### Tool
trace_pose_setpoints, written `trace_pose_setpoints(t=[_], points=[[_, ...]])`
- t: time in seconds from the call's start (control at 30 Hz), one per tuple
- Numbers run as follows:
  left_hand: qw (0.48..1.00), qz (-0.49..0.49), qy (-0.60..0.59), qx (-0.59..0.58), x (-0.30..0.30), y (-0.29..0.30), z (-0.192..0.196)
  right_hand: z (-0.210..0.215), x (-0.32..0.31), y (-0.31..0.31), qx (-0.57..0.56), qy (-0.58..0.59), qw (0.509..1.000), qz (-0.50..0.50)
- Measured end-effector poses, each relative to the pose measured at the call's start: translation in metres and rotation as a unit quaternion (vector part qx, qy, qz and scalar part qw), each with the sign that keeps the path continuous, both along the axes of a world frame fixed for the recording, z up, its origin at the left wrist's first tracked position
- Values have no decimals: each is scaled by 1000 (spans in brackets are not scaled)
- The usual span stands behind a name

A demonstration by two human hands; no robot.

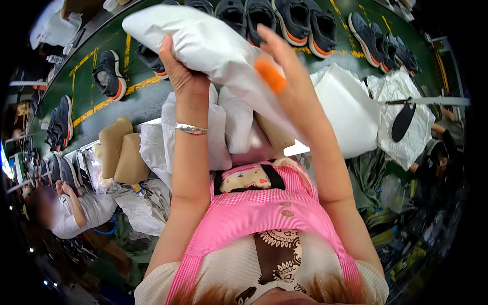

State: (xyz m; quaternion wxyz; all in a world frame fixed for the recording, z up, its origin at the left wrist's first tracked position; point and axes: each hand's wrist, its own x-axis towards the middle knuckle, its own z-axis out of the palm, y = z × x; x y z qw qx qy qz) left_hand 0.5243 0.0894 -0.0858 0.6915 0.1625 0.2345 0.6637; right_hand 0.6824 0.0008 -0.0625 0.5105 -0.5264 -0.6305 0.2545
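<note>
My left hand [180,71] grips a large puffy white bundle [203,38], with a smooth paper-like surface, raised over the bench. Its thumb lies along the near side; the other fingers are hidden behind it. At the bundle's right end is my right hand [290,76], blurred by motion, its fingers stretched upward and apart. A bright orange patch [270,74] shows at its thumb, too smeared to make out. Beyond the bundle, dark sneakers [292,23] with orange and white soles stand in a row. Below it lie more white packets [236,122].
The green bench [147,109] has yellow lines. Single sneakers [109,76] stand at left, others [371,40] at right. Tan padded pieces [124,152] lie near left. White sheets [351,112] and a black insole [403,123] lie right. Another person [76,208] sits at left.
</note>
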Motion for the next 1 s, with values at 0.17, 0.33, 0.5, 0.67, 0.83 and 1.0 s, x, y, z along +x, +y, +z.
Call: trace_pose_setpoints(t=[0.17, 0.33, 0.5, 0.67, 0.83, 1.0], points=[[999, 35, 6, -36, -1, 5, 17, -32, -3, -10, 158, -195, 967, -41], [995, 46, -61, -62, 1, -10, 38, -19, -7, 10, 283, -276, 892, -222], [989, 128, 65, 45, 17, -40, 64, -41, -18, 20, 218, -57, 962, -157], [958, 140, 201, 150, 16, -54, 44, -41, -18, 4, -189, 329, 922, 75], [969, 118, 147, 161, 14, -58, 24, -67, 19, -9, -159, 682, 618, 357], [841, 90, 451, 285, 0, -56, -21, -30, -1, 4, -182, 767, 594, 159]])
